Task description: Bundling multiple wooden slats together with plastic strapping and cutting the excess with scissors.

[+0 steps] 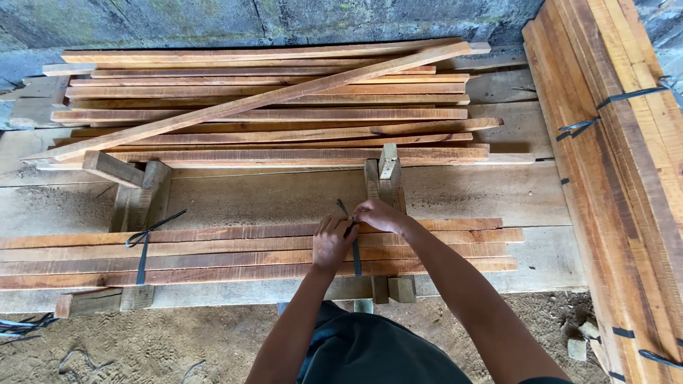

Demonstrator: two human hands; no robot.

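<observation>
Both hands meet at picture centre over a bundle of wooden slats (213, 252). The right hand (377, 213) pinches the upper end of a dark strap (355, 249); the left hand (331, 242) is closed, apparently gripping the same strap, though its fingers hide the contact. A second dark tie (142, 245) binds the bundle at 9 o'clock. The bundle lies on a plank counter (498, 192). Loose slats (270, 107) are stacked at 12 o'clock; another strapped stack (612, 156) lies at 3 o'clock.

bare bench (284, 195) behind, plank pile (270, 107) beyond
</observation>
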